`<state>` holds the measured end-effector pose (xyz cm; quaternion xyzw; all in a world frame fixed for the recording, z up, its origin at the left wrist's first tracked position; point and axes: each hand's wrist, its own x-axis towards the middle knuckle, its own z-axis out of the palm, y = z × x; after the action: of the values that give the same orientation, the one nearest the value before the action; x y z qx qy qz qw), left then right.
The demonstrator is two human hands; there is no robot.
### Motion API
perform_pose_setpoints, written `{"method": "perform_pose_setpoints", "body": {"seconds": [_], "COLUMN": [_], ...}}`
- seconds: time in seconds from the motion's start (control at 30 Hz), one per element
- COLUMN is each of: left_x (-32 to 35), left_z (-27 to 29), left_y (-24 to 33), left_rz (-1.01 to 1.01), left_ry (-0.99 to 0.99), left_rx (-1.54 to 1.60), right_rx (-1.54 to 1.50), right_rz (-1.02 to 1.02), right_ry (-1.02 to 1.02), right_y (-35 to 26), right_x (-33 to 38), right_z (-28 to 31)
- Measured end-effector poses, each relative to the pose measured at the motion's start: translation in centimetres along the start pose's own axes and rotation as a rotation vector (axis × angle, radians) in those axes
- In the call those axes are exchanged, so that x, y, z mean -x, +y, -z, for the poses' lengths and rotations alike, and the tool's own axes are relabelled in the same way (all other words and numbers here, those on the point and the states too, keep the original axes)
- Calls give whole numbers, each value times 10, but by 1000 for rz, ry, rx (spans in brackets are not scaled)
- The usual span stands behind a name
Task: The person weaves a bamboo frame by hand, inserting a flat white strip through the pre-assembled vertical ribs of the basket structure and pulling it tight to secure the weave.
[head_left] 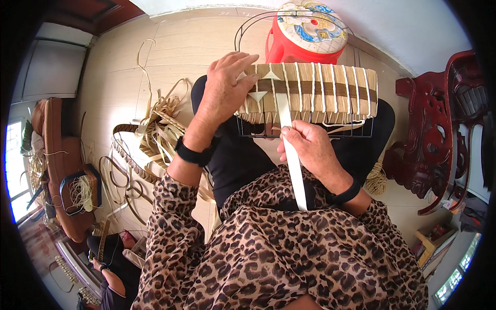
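Note:
Across my knees rests a basket on a black wire frame, with its tan woven side (pixel 307 103) facing up. White cords cross this side, and a dark brown band (pixel 336 89) runs along it. My left hand (pixel 227 85) lies on the basket's left end, its thumb and index finger stretched out and apart. Near the basket's lower edge, my right hand (pixel 312 147) pinches a flat cream-white strip (pixel 294 170). The strip runs from the woven side down toward my lap. Two small cream triangles of strip show beside my left thumb.
A red stool (pixel 312 31) with a patterned top stands just beyond the basket. Loose tan strips (pixel 163 124) lie heaped on the floor at left. Carved dark red furniture (pixel 426 139) stands at right. Another person's arm (pixel 113 281) shows at the lower left.

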<state>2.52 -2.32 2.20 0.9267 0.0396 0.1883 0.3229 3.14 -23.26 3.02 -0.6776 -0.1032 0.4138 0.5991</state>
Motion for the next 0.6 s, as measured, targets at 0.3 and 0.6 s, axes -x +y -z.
{"method": "perform_pose_setpoints", "body": {"seconds": [0.3,0.6], "left_x": [-24,-19], "left_z": [-6,-5], "left_y": [5,11], "left_rz": [78,84], "left_ry": [-324,-247], "left_rx": [152,62], "right_rx": [119,97], "right_rz": [-2,-8], "right_ry": [-32,-125], "right_y": [-4,-19], "right_x": [0,3], "right_z": [-5,-1]}}
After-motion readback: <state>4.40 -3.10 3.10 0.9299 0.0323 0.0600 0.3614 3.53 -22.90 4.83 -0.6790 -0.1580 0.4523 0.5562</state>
